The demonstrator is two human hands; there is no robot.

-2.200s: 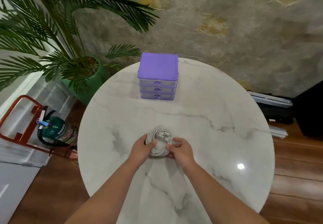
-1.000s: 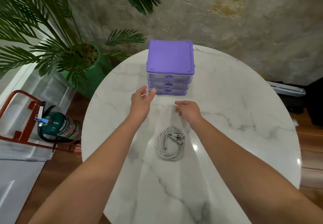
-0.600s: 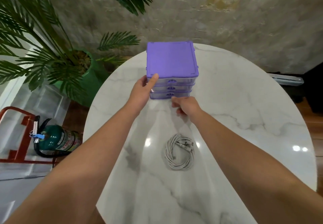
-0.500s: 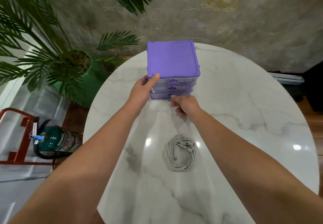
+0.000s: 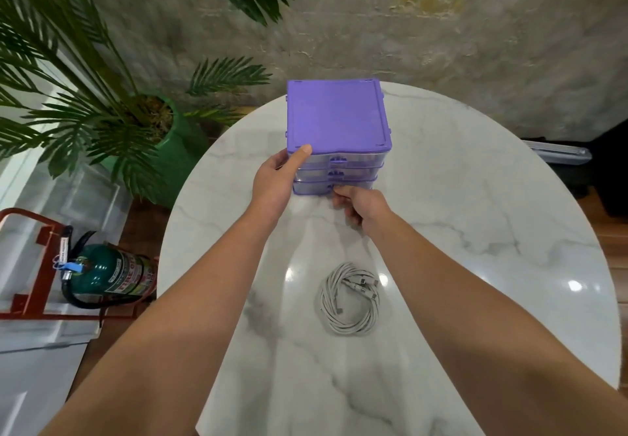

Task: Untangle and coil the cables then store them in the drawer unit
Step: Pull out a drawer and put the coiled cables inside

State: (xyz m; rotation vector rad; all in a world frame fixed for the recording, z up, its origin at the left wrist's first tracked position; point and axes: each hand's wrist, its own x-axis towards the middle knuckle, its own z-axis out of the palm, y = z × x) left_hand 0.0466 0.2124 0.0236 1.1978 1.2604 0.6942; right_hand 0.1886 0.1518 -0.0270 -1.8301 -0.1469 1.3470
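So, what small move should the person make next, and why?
Probably pull the bottom drawer out with the right hand, which pinches its handle, while the left hand steadies the drawer unit. All drawers look closed, and the coiled cable waits on the table.

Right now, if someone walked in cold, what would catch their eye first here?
Probably the purple drawer unit at the far side of the round marble table, with both hands on it: the left hand steadies its top corner while the right hand pinches the bottom drawer's handle. Nearer the person, a coiled white cable lies on the table between the forearms.
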